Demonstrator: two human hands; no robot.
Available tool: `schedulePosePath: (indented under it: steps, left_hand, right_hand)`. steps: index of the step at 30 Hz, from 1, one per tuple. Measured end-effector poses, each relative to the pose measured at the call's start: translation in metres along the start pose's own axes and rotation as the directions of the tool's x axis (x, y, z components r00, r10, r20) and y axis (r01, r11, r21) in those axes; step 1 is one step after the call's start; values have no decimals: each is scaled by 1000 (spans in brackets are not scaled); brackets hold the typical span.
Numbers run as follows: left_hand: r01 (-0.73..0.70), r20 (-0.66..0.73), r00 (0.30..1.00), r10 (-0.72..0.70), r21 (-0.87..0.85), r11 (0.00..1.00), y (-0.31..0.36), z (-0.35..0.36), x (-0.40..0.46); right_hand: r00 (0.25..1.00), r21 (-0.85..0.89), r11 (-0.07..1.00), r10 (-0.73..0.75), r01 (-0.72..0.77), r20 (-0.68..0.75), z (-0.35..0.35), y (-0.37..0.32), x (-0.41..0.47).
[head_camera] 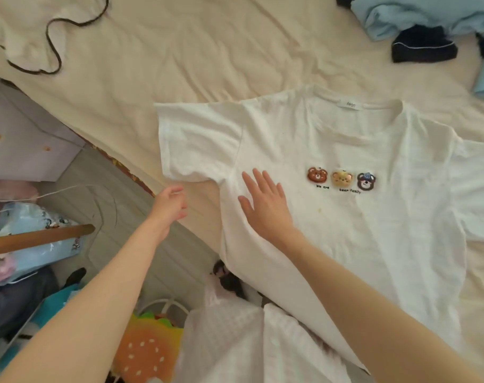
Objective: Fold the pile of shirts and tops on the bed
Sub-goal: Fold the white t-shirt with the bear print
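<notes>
Bedding in a wrinkled cream cotton sheet (207, 64) covered a bed that filled most of the view, its edge running diagonally from upper left to lower centre. A white short-sleeved cotton T-shirt (359, 230) lay spread front-up on that sheet, right of centre, with its neckline toward the far side and its near sleeve (196, 145) stretched flat toward the bed's edge. Three small bear faces (341, 178) sat in a row on its chest above a line of tiny black lettering.

A heap of pale blue clothing (428, 15) lay bunched at the far right corner, well apart from the shirt, with a dark navy garment edged in white piping (423, 47) tucked against it. A white fabric piece with dark wavy trim (28, 45) lay at the far left corner.

The right hand (265, 205) rested palm-down on the shirt's body just beside the sleeve seam, fingers straight and slightly spread, gripping nothing. The left hand (170, 203) hung just below the sleeve's hem at the bed's edge, fingers loosely curled and holding nothing, not touching the cloth.

Beside the bed, a grey wood-look floor (111, 194) held a wooden pole (42, 237) lying across pale blue printed bags (36, 239), and an orange burger-shaped cushion (147, 346) sat near the bottom edge.
</notes>
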State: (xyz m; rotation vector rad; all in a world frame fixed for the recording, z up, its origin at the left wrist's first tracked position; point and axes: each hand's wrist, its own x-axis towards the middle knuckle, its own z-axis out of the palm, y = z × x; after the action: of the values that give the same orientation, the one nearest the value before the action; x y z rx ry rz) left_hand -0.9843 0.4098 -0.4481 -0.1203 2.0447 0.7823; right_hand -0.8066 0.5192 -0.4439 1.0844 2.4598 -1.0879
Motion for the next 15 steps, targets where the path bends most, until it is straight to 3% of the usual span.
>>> schedulePosePath:
  steps: [3,6,8,10,11,13,15]
  left_hand:
    - [148,75,989,-130,-341,928,12,0,27]
    - [296,176,955,-238,-599,744,23,-3,50]
    - [356,221,933,-285,-697,623,29,-9,60]
    - [342,197,935,-293,-711,614,35,-14,63]
    - [315,171,945,-278,-703,637,40,-15,61]
    - [201,81,976,-200,-680,705,51,-13,51]
    - [4,-62,997,-47,-563,826,62,-5,34]
  right_hand:
    - [998,-13,998,-66,67,22,18,-21,24]
    - [999,-25,999,-46,47,18,39,-31,38]
    - [1000,-55,998,-12,14,28,51,-31,43]
    - [999,-55,998,9,-6,50,57,-31,47]
    - [999,23,999,24,-25,39,58,-32,48]
    - [987,376,915,162,-145,-12,44,-40,46]
    - [918,753,599,396,-272,17,20,-45,37]
